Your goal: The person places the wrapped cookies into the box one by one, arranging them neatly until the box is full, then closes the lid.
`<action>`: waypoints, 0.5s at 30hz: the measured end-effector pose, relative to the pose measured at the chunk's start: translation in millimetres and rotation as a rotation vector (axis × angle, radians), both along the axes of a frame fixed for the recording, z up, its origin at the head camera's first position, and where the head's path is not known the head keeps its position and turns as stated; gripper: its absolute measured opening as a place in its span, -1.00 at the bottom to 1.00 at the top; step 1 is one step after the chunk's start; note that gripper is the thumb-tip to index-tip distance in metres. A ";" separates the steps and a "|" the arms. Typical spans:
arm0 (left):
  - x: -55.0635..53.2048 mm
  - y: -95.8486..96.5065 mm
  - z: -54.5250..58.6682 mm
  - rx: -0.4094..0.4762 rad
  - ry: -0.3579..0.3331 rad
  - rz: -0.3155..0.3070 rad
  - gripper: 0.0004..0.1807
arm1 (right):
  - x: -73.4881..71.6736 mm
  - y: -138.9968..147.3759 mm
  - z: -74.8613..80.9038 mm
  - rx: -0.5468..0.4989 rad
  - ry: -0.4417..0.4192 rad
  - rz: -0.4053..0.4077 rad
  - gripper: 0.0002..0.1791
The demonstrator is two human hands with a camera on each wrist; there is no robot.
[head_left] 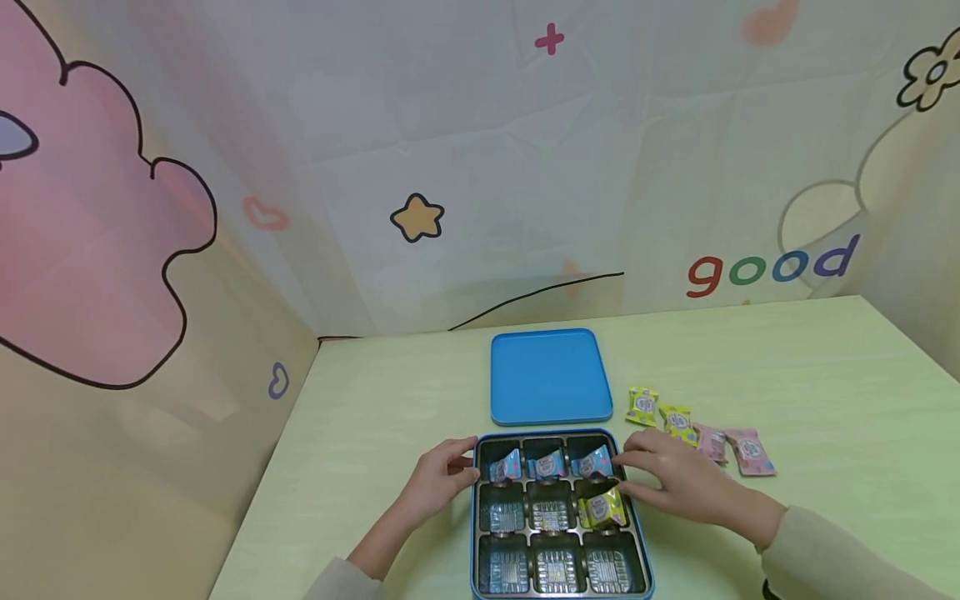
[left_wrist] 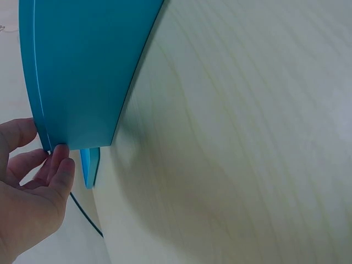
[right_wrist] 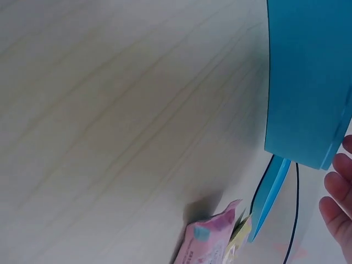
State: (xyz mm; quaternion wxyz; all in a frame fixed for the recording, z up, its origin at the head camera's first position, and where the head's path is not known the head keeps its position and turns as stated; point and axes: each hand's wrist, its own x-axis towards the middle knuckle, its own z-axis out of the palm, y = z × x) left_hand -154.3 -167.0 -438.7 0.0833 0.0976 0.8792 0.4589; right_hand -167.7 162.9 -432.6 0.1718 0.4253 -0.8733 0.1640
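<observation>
Left hand (head_left: 438,479) has its fingers loosely bent at the far left corner of a blue tin (left_wrist: 77,77), right hand (head_left: 678,475) has fingers spread by its right side, neither pinching. Tin's square-on to the desk's (head_left: 390,400) far edge; looks squarish, so can't call a long axis. 3x3 inside: blue candies (head_left: 547,465) across the far row, yellow candy (head_left: 603,508) middle right. Lid (head_left: 551,375) sits towards the far edge, and yellow packets (head_left: 642,406) and pink packets (head_left: 751,452) lie just past the right hand, which partly hides one.

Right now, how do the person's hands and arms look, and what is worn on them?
The left hand and right hand are ungloved, with no ring visible. The left sleeve and right sleeve are plain, pale greyish beige, ending short of the hands. A small dark piece shows beneath the right sleeve; I cannot tell what it is.
</observation>
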 end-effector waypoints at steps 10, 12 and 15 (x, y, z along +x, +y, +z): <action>0.8 0.8 1.1 0.006 0.009 -0.002 -0.50 | -8.5 9.4 -6.8 -0.003 0.022 -0.084 -0.71; 0.4 0.7 0.9 0.003 0.008 -0.001 -0.50 | -9.8 11.5 -7.9 0.014 0.011 -0.113 -0.69; -0.4 0.4 0.1 0.002 0.006 -0.002 -0.50 | -11.7 14.9 -9.6 0.040 -0.021 -0.155 -0.67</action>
